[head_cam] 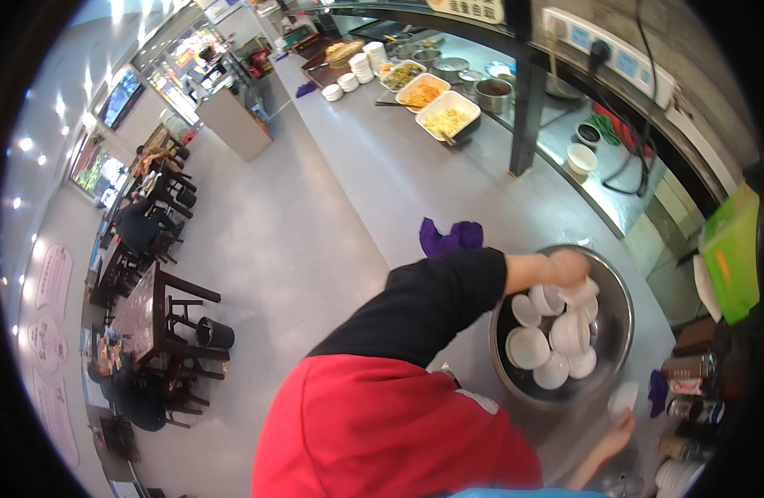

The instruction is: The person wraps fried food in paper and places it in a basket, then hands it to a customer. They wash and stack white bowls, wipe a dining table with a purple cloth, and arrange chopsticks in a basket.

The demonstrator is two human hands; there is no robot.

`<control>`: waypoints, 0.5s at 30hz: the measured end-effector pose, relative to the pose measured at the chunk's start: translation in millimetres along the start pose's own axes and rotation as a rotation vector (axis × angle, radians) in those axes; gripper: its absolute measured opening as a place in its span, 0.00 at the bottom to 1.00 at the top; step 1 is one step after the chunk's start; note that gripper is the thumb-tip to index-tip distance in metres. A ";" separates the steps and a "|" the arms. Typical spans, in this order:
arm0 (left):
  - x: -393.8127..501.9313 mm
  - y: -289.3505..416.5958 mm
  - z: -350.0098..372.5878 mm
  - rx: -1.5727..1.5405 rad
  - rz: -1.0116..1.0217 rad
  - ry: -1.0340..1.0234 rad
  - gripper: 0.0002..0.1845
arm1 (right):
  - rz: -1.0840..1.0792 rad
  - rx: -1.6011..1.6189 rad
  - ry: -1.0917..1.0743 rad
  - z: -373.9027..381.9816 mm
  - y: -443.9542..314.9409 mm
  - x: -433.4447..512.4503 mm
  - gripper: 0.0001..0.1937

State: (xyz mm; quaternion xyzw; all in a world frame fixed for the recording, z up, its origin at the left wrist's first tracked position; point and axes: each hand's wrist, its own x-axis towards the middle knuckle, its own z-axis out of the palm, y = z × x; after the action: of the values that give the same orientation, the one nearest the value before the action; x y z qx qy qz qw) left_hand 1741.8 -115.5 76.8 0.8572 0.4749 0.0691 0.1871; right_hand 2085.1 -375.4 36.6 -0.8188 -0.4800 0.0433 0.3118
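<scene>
A large metal basin (624,336) on the counter holds several white bowls (528,347), some tilted against each other. My left hand (568,267), at the end of a black sleeve, is over the basin's far side, closed on a blurred white object (582,291) that may be a bowl or a cloth. Outside the basin, at the lower right, my right hand (621,428) grips a small white bowl (623,398) by its edge; motion blurs it. A purple cloth (450,236) lies crumpled on the counter, beyond my left forearm.
Food trays (449,116), stacked white dishes (359,67) and metal pots (494,94) stand farther along the counter (394,180). A dark post (526,112) rises beside it. Jars (696,411) and stacked plates (677,476) line the right side. Seated people (136,224) are at tables far left.
</scene>
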 end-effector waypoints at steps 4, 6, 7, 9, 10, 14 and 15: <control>-28.4 -15.5 -11.5 -0.540 -0.286 0.041 0.12 | -0.014 -0.052 -0.142 15.0 21.1 -26.5 0.13; -52.7 -25.3 -14.3 -1.003 -0.424 -0.098 0.17 | -0.008 0.002 -0.107 15.7 19.8 -36.8 0.12; -63.4 -25.0 -11.7 -1.202 -0.483 -0.065 0.16 | -0.055 -0.157 -0.153 12.1 17.2 -38.6 0.11; -85.4 -20.6 -8.2 -1.584 -0.438 0.006 0.12 | -0.136 -0.167 -0.053 4.2 0.8 -42.1 0.10; -94.8 -16.9 -8.3 -1.689 -0.471 0.010 0.10 | -0.162 -0.115 0.054 2.0 -14.1 -40.0 0.10; -122.4 3.0 -1.4 -1.923 -0.612 0.142 0.08 | -0.273 0.215 -0.177 6.3 -95.2 -33.3 0.12; -125.1 6.7 0.5 -1.958 -0.595 0.109 0.08 | -0.374 0.304 -0.281 15.0 -115.2 -30.9 0.12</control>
State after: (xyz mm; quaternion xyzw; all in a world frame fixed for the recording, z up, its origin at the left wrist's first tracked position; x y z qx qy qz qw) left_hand 1679.7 -223.8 86.4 0.1717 0.4114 0.4162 0.7925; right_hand 1975.5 -353.7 81.1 -0.6459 -0.6491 0.1696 0.3642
